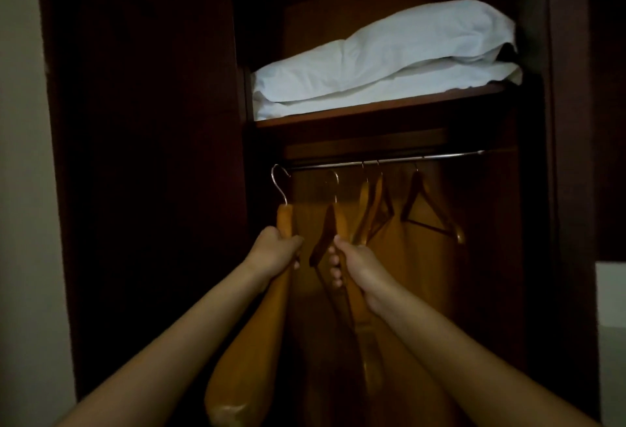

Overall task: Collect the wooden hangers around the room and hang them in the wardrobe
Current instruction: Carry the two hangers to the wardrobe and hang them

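I face an open dark wooden wardrobe with a metal rail (386, 159) under its shelf. My left hand (276, 250) grips a light wooden hanger (250, 335) near its neck; the steel hook (279, 182) points up just left of the rail's end. My right hand (355, 265) holds another wooden hanger (330, 233), blurred, whose hook (333, 179) is just below the rail. Three wooden hangers hang on the rail to the right: two close together (374, 213) and one apart (428, 210).
A white folded pillow or duvet (382, 64) lies on the shelf (372, 111) above the rail. The dark wardrobe door (145, 155) stands at the left, a pale wall (23, 189) beyond it. Something white (611, 294) sits at the right edge.
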